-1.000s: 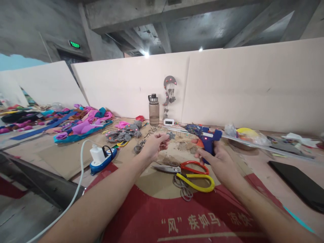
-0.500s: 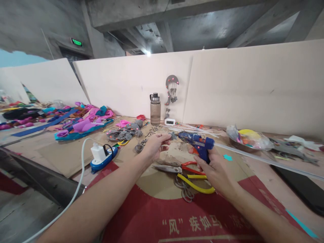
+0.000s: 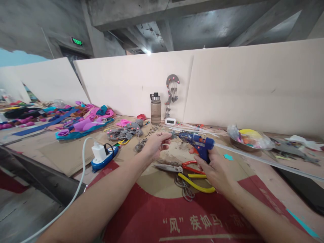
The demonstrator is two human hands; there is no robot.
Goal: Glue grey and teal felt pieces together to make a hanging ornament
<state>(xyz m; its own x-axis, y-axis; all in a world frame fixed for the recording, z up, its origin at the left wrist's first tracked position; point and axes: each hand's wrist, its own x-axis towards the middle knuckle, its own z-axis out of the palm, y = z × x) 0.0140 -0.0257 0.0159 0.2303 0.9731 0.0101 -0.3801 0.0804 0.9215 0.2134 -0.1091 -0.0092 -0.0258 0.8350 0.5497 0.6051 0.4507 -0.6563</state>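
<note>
My right hand [image 3: 214,167] is wrapped round the handle of a blue hot glue gun [image 3: 199,142], its nozzle pointing left. A long clear glue stick [image 3: 253,154] runs out of the gun's back end. My left hand [image 3: 158,145] pinches a small grey piece [image 3: 173,134] right at the nozzle tip; whether the two touch I cannot tell. Below the hands lie scissors [image 3: 169,167] with red and yellow handles, and a loose tangle of grey cord [image 3: 186,193]. They rest on a red and tan cardboard sheet [image 3: 141,216].
A water bottle [image 3: 155,109] and a small white clock [image 3: 170,121] stand at the back board. Grey felt pieces [image 3: 124,132] and a blue power strip [image 3: 105,160] lie left. Rightward are a metal bowl [image 3: 249,145] and a black phone [image 3: 301,189]. A grey hanging ornament [image 3: 173,84] is on the board.
Almost nothing differs. Both hands keep their hold, the grey piece stays at the nozzle, and the view has shifted very slightly.
</note>
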